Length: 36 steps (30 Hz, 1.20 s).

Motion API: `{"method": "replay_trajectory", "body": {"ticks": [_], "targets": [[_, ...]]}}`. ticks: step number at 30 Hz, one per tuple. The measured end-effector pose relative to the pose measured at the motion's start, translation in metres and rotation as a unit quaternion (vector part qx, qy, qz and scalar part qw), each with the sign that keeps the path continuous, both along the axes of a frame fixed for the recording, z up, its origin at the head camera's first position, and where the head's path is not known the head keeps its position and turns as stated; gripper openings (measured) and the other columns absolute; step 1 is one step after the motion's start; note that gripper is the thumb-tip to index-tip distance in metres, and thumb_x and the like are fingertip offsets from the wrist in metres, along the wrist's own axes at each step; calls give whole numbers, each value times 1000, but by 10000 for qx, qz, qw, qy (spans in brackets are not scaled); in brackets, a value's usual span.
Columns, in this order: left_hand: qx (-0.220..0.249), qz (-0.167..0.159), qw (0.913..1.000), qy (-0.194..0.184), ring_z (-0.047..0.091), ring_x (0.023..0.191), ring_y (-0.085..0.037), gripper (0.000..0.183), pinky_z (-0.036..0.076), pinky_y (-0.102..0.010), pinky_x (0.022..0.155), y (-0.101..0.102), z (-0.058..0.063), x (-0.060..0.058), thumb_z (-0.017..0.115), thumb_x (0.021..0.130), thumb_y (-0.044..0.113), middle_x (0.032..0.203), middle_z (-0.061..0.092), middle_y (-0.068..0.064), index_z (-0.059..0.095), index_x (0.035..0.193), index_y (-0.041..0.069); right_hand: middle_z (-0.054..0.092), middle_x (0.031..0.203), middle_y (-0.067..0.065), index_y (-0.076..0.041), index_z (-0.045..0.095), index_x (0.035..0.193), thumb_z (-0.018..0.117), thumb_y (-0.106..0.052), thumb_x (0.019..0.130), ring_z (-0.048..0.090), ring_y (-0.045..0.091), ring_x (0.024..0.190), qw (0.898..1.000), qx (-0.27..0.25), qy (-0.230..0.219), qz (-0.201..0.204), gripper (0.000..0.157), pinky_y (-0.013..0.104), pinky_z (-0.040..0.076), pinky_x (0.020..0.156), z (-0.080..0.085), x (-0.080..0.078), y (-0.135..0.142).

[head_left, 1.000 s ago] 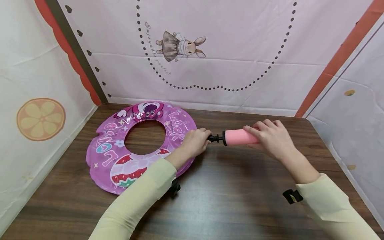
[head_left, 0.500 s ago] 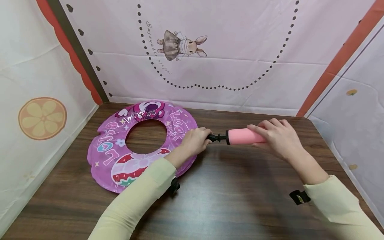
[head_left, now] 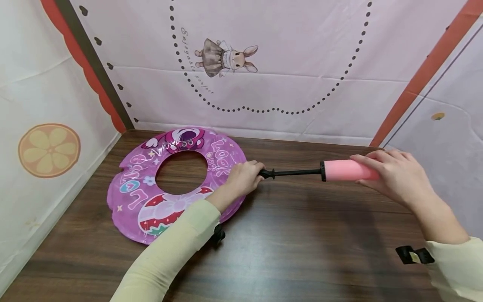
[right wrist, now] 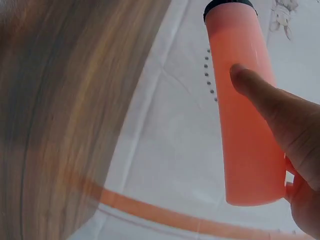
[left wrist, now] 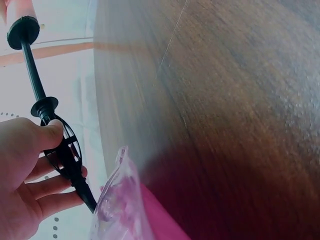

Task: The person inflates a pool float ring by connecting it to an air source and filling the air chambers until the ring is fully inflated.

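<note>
Okay so you'd just drawn the pump's pink barrel (head_left: 343, 170) over toward the right of the frame, and way more of the black rod (head_left: 298, 173) was showing than half a second earlier. Your right hand (head_left: 400, 174) was gripping the barrel, while your left hand (head_left: 243, 178) had the black end piece (left wrist: 62, 150) pinched near the centre, pretty much where it was. The purple swim ring (head_left: 149, 197) hadn't budged, lying on the table (head_left: 302, 243) left of centre. Read to me like a long back-stroke, probably loading air for the ring. Couldn't tell whether the tip was actually in it, though.
</note>
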<state>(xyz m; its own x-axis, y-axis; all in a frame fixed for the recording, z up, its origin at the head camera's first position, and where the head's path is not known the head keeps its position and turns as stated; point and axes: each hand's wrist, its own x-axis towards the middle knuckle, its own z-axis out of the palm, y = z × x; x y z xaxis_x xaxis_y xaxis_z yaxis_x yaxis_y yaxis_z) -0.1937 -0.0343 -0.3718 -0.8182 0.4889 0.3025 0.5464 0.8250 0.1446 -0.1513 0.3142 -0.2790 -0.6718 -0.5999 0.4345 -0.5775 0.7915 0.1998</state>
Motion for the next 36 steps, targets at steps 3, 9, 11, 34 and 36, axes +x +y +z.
{"method": "replay_trajectory", "body": {"ticks": [3, 9, 11, 34, 36], "targets": [[-97, -28, 9999, 96, 65, 78, -18, 27, 54, -32, 66, 2, 0, 1, 67, 83, 26, 96, 66, -2, 65, 105, 12, 64, 91, 11, -18, 63, 114, 26, -73, 82, 57, 35, 83, 9992, 64, 229, 315, 74, 48, 41, 64, -10, -5, -21], [-272, 5, 9996, 8, 65, 80, -20, 28, 54, -32, 68, 7, 2, 4, 66, 83, 24, 98, 66, -4, 64, 108, 11, 64, 88, 10, -17, 64, 111, 76, -47, 65, 57, 32, 79, 9975, 342, 413, 468, 56, 43, 41, 58, -28, -13, -69], [-256, 60, 9997, -14, 65, 79, -20, 28, 54, -32, 68, 7, 3, 5, 67, 83, 23, 98, 66, -5, 64, 108, 11, 64, 88, 9, -17, 64, 111, 82, -40, 60, 57, 31, 81, 9975, 375, 408, 434, 59, 43, 41, 59, -31, -15, -80], [-48, -7, 9999, -130, 65, 81, -20, 28, 54, -33, 68, 2, 4, 2, 67, 83, 26, 96, 67, -4, 65, 106, 12, 64, 93, 11, -20, 61, 116, 51, -71, 76, 55, 37, 87, 9999, -50, -106, 39, 65, 53, 43, 72, -3, -1, -7], [-97, -22, 9999, -61, 65, 80, -20, 28, 54, -33, 68, 1, 3, 2, 67, 83, 26, 96, 67, -4, 64, 106, 12, 63, 93, 12, -20, 61, 116, 40, -75, 77, 55, 37, 88, 9998, -65, -157, -91, 71, 53, 42, 72, 0, 2, 5]]}}
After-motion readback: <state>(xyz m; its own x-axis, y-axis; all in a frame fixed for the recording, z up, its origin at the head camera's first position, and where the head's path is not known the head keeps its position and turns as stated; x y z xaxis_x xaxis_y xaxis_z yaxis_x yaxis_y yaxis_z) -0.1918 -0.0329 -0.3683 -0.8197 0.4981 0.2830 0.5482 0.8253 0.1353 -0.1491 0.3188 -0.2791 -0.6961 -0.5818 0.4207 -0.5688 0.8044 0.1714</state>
